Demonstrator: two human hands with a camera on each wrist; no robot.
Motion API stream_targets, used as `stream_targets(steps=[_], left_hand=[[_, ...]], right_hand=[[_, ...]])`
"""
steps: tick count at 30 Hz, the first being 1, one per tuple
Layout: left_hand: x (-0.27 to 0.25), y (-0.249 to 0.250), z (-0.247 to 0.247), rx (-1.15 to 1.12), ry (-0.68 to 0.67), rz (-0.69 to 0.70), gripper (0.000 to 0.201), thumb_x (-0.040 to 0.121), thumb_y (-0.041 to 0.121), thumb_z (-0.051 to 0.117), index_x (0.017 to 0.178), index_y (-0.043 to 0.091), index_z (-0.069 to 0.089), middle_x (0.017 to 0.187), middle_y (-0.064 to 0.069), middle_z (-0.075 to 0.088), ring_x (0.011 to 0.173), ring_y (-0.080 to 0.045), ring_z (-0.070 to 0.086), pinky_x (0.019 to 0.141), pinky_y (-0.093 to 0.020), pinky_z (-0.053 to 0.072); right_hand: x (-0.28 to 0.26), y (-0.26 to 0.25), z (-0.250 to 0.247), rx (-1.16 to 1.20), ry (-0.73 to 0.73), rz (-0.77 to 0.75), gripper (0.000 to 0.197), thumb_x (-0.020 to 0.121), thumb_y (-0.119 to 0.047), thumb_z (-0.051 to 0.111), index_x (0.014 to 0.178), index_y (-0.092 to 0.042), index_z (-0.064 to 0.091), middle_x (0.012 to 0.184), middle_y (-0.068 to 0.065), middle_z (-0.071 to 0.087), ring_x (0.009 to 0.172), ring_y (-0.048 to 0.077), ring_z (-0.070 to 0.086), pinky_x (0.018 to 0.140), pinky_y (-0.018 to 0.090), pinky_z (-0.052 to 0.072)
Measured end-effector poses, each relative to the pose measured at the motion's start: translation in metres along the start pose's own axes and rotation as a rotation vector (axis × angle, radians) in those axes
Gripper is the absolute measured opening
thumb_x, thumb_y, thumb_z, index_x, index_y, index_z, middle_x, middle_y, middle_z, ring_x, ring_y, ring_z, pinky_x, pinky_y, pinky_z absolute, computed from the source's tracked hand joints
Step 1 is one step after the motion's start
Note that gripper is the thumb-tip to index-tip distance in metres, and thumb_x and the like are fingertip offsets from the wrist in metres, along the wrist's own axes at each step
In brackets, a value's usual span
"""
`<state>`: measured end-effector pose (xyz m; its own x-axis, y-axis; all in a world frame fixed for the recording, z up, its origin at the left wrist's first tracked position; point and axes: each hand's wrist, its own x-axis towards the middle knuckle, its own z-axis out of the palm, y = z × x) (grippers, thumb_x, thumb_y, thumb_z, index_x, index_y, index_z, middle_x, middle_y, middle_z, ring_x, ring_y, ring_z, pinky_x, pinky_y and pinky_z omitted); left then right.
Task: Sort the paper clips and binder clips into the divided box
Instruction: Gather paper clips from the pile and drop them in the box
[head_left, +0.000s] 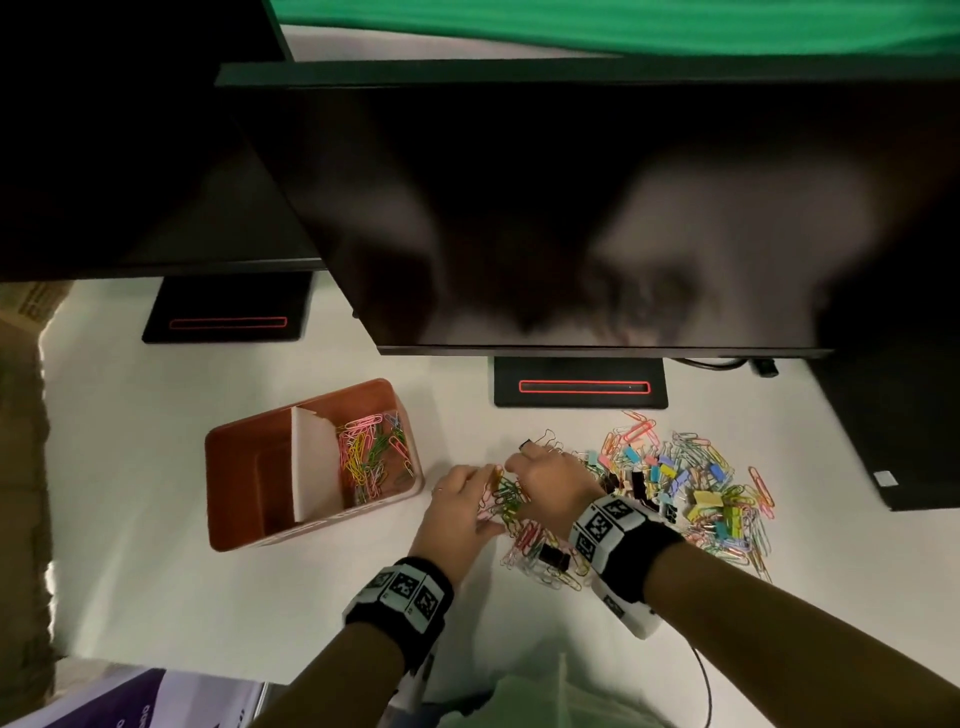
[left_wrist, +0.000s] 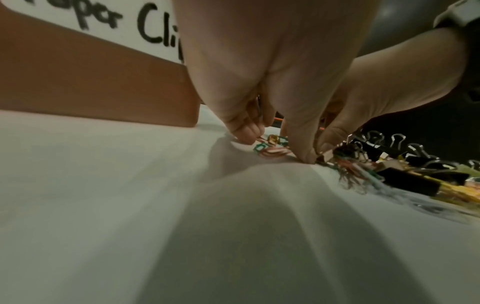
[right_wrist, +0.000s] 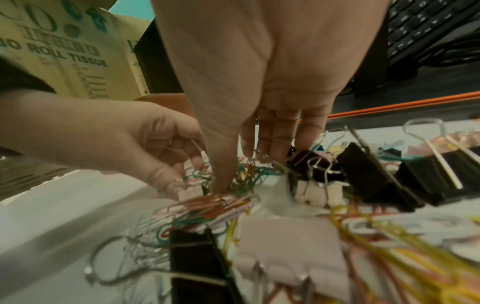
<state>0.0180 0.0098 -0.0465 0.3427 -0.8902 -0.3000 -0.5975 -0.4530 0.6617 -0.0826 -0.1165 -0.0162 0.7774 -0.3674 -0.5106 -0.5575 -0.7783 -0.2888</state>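
Note:
A brown divided box (head_left: 228, 457) stands left of centre; its right compartment holds coloured paper clips (head_left: 371, 457), and nothing shows in the left one. A mixed pile of paper clips and binder clips (head_left: 691, 483) lies to the right. Between them sits a small bunch of paper clips (head_left: 508, 498), where both hands meet. My left hand (head_left: 488, 493) pinches clips of this bunch with curled fingers (right_wrist: 179, 185) and its thumb (left_wrist: 303, 156). My right hand (head_left: 514, 467) reaches down with straight fingers (right_wrist: 278, 139), thumb tip in the same bunch. Black binder clips (right_wrist: 374, 172) lie just behind it.
Two dark monitors on stands (head_left: 579, 387) overhang the back of the white desk. A dark keyboard (head_left: 904, 431) lies at the right edge. A cardboard carton (right_wrist: 78, 51) stands at the far left. The box front carries a handwritten label (left_wrist: 145, 26).

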Motion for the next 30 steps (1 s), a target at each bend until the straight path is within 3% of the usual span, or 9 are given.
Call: stream_targets(steps=[5,7,11,15,18,23,27,30], left_hand=[[0.011,-0.001,-0.003,-0.014,0.012,0.02,0.042,0.08,0.007,0.064,0.121,0.013,0.058,0.11,-0.004,0.056,0.102,-0.017,0.051,0.093,-0.025,0.041],[0.014,-0.002,-0.003,-0.02,0.028,0.013,0.036,0.081,0.004,0.063,0.115,0.013,0.062,0.107,-0.004,0.059,0.099,-0.017,0.053,0.089,-0.021,0.039],[0.021,0.002,-0.003,-0.026,0.034,-0.039,0.023,0.082,0.001,0.06,0.103,0.008,0.065,0.099,-0.009,0.063,0.093,-0.022,0.057,0.082,-0.026,0.043],[0.026,0.004,-0.002,0.027,0.015,-0.054,0.016,0.082,0.001,0.057,0.091,0.009,0.067,0.092,-0.007,0.061,0.083,-0.015,0.051,0.075,-0.02,0.036],[0.032,0.006,-0.002,0.087,-0.018,-0.077,0.015,0.082,0.002,0.056,0.088,0.011,0.067,0.091,-0.006,0.06,0.084,-0.017,0.052,0.071,-0.019,0.033],[0.035,0.009,-0.006,0.174,-0.077,-0.065,0.012,0.084,0.005,0.055,0.089,0.008,0.065,0.095,-0.009,0.057,0.086,-0.024,0.056,0.075,-0.024,0.039],[0.031,0.008,-0.008,0.143,-0.066,-0.049,0.009,0.083,0.004,0.057,0.086,0.009,0.064,0.089,-0.007,0.059,0.082,-0.022,0.055,0.067,-0.021,0.034],[0.022,0.014,-0.016,0.037,-0.002,-0.04,0.008,0.081,0.003,0.06,0.084,0.009,0.065,0.085,-0.007,0.063,0.076,-0.019,0.057,0.068,-0.024,0.042]], right_hand=[[0.007,0.008,0.0,0.148,-0.046,0.051,0.024,0.086,-0.016,0.057,0.11,-0.015,0.057,0.11,0.006,0.062,0.098,0.023,0.059,0.087,0.036,0.052],[0.008,0.01,-0.001,0.14,-0.072,0.055,0.021,0.088,-0.016,0.055,0.109,-0.014,0.059,0.11,0.006,0.063,0.099,0.023,0.058,0.089,0.036,0.051],[0.008,0.012,-0.003,0.112,-0.097,0.057,0.021,0.09,-0.018,0.053,0.109,-0.014,0.063,0.11,0.006,0.063,0.099,0.023,0.059,0.09,0.036,0.051],[0.005,0.016,-0.004,0.156,-0.089,0.056,0.02,0.09,-0.017,0.053,0.106,-0.015,0.064,0.111,0.005,0.062,0.098,0.023,0.06,0.09,0.035,0.051],[0.001,0.019,-0.007,0.194,-0.034,0.042,0.02,0.09,-0.015,0.05,0.103,-0.015,0.065,0.109,0.005,0.063,0.096,0.022,0.06,0.088,0.033,0.051],[-0.008,0.024,-0.013,0.289,0.086,-0.023,0.016,0.089,-0.019,0.056,0.101,-0.017,0.066,0.106,0.001,0.065,0.094,0.018,0.06,0.092,0.034,0.046],[-0.015,0.026,-0.019,0.42,0.235,-0.095,0.013,0.084,-0.019,0.065,0.096,-0.016,0.068,0.101,0.001,0.066,0.084,0.015,0.064,0.085,0.028,0.051],[-0.019,0.021,-0.031,0.512,0.31,-0.126,0.013,0.083,-0.015,0.068,0.095,-0.012,0.068,0.098,0.004,0.066,0.08,0.015,0.062,0.078,0.024,0.051]])
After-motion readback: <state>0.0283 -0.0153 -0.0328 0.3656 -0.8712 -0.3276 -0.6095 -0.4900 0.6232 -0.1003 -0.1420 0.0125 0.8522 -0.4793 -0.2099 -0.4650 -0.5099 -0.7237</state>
